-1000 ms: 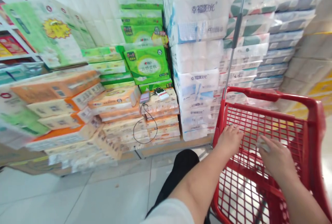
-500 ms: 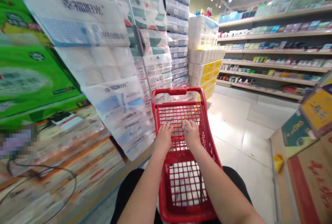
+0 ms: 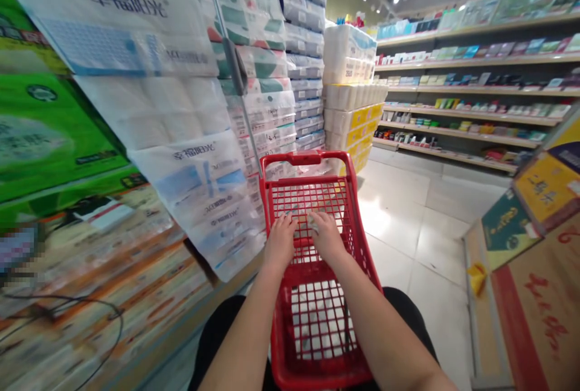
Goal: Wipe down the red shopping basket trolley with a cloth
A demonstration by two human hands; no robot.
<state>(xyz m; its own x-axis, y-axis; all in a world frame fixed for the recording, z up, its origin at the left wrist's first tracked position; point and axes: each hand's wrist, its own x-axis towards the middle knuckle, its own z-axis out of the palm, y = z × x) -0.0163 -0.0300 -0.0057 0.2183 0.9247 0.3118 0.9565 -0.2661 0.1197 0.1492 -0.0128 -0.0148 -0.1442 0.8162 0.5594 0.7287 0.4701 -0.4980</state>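
A red plastic shopping basket cart (image 3: 312,273) with mesh panels stands upright between my knees. My left hand (image 3: 281,241) is over the left part of its upper mesh, palm down, with its fingers a little bent and apart. Beside it, over the middle of the same mesh, is my right hand (image 3: 325,235), its fingers also bent and slightly spread. A small pale patch shows at the right fingertips; whether it is an object or something behind the mesh I cannot tell. Beyond both hands is the cart's red top handle (image 3: 304,158), which neither touches.
Wrapped paper packs (image 3: 199,167) are stacked high along the left, with green packs (image 3: 54,131) nearer. A metal pole (image 3: 233,58) leans before them. Cartons (image 3: 539,294) line the right side. Across the tiled floor (image 3: 394,222) are stocked shelves (image 3: 471,92).
The view has turned and shifted slightly, so the shelves and stacks lie a little further left. The cart and both hands are also slightly further left in view, with their pose nearly the same.
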